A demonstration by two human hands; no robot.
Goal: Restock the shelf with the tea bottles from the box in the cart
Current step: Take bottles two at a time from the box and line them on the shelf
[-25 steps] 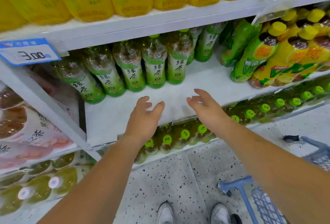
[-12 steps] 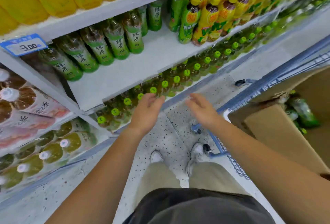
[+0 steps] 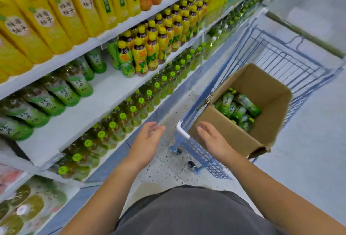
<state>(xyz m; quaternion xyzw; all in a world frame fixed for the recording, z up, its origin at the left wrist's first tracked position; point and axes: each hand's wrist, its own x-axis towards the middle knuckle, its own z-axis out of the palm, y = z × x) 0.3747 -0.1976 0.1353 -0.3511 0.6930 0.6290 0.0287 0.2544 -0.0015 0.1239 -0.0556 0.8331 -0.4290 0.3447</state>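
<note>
Fingers lie straight and loose on left hand (image 3: pixel 145 139) and right hand (image 3: pixel 212 141), holding nothing. At right, a rectangular cardboard box (image 3: pixel 265 92) in the blue wire cart (image 3: pixel 204 158) contains green-labelled tea bottles (image 3: pixel 237 109).

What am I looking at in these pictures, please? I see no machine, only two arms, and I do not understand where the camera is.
There is no machine here. A person wears a camera on the head. It looks forward and down, so you see that person's own arms, and all the pictures come from this one camera.

The left hand and the right hand are both open and hold nothing. The right one is close to the near corner of a cardboard box.

The box stands in a blue wire cart, and green tea bottles lie inside it.

On the left is a white shelf. A row of similar bottles stands at its back, and its front part is bare.
</note>
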